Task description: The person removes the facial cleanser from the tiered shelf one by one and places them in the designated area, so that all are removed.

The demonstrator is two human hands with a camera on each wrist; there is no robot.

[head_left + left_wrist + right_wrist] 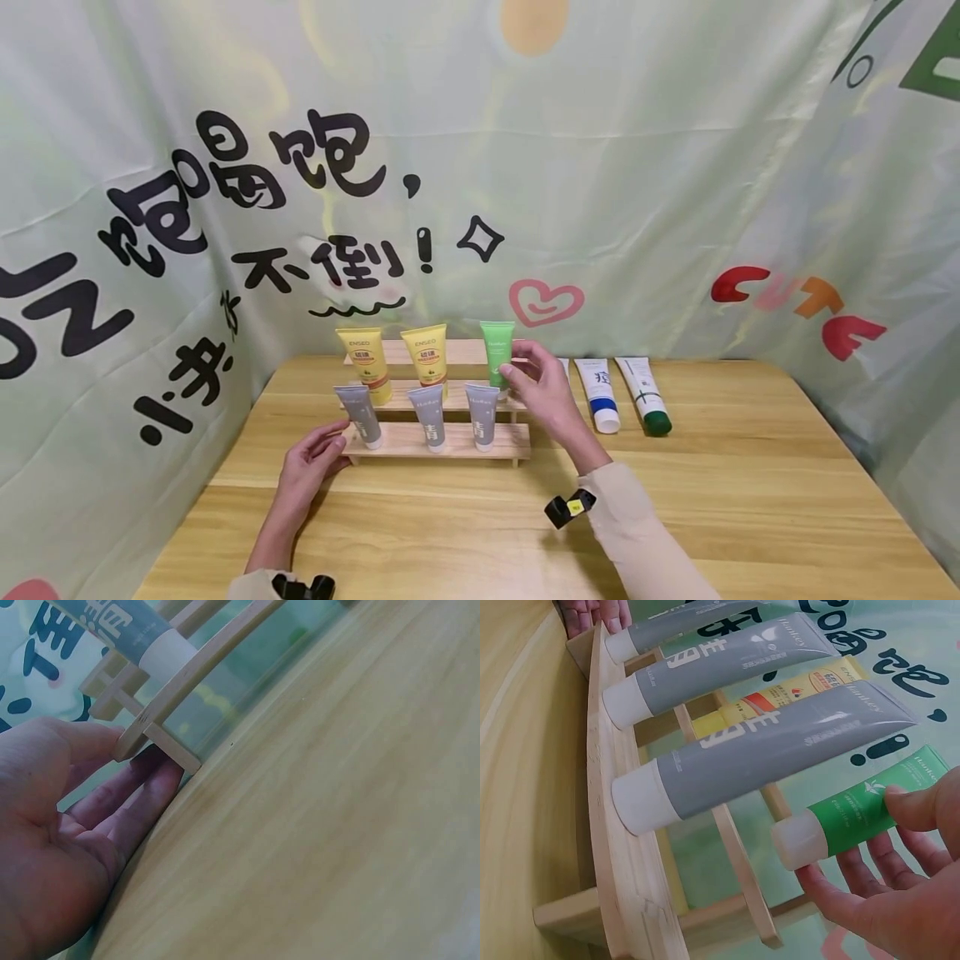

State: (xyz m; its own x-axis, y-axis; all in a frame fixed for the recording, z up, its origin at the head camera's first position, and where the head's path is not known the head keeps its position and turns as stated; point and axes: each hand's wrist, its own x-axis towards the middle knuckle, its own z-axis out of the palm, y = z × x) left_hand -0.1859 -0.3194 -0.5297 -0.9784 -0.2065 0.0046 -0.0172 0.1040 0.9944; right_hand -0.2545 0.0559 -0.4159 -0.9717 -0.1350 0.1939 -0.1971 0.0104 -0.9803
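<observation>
Green tube (pixel 497 348): held upright, cap down, in the right hand (pixel 546 387), near the right end of the rack (pixel 405 439), behind the front shelf. Cannot tell whether touching the wood. Pinched between thumb on the near side and fingers curled behind, with little gap beyond the tube's own width. To the left of the right hand, two yellow tubes (pixel 365 362), both upright on the second shelf. Nearer and also left of that hand, three grey tubes (pixel 483 417), caps down, spaced along the front shelf. At the rack's left end, low down, the left hand (pixel 303 467), thumb and fingers partly closed about the shelf's end. Just right of the right hand, lying on the bench (pixel 420 529), a blue-banded tube (pixel 597 396); farther right, a green-capped tube (pixel 643 396). Behind both hands, a printed cloth (pixel 637 183) with black lettering and a pink heart.
</observation>
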